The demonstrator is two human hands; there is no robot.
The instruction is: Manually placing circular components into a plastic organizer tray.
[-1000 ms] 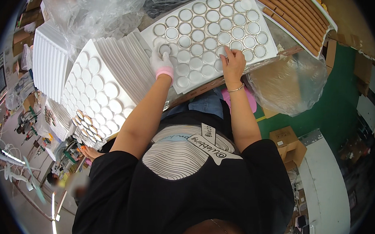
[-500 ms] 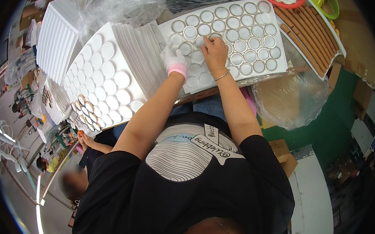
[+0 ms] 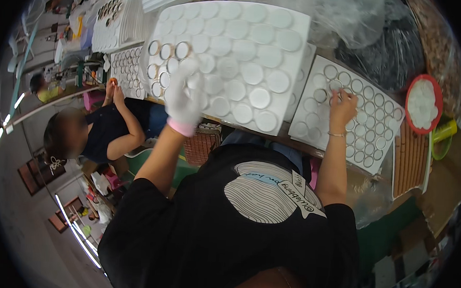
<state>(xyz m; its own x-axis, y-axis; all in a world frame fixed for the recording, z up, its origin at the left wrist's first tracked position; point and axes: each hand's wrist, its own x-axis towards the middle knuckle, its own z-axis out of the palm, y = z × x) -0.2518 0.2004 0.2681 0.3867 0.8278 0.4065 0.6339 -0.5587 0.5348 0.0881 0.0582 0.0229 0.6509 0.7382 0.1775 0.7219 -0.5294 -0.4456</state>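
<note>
My left hand [image 3: 185,97], in a white glove with a pink cuff, is over the left foam tray [image 3: 293,43], beside several dark-rimmed round pieces [image 3: 182,49]. Its fingers are curled and blurred, and I cannot make out what is in them. Plain white discs [image 3: 259,97] fill most of that tray in rows. My bare right hand [image 3: 343,107] is over the right foam tray [image 3: 318,68], fingertips pinched together at its metal-rimmed discs [image 3: 368,93]. Whatever those fingertips hold is hidden.
A red bowl of white discs [image 3: 423,104] stands at the far right, near a tray of brown sticks [image 3: 411,161]. Clear plastic wrap [image 3: 346,19] lies behind. At left a co-worker [image 3: 106,127] sits by another tray of round pieces [image 3: 126,68].
The view has swung left, so both trays appear farther right. My left hand has moved from the right tray to the rimmed pieces on the left tray. My right hand stays over the right tray.
</note>
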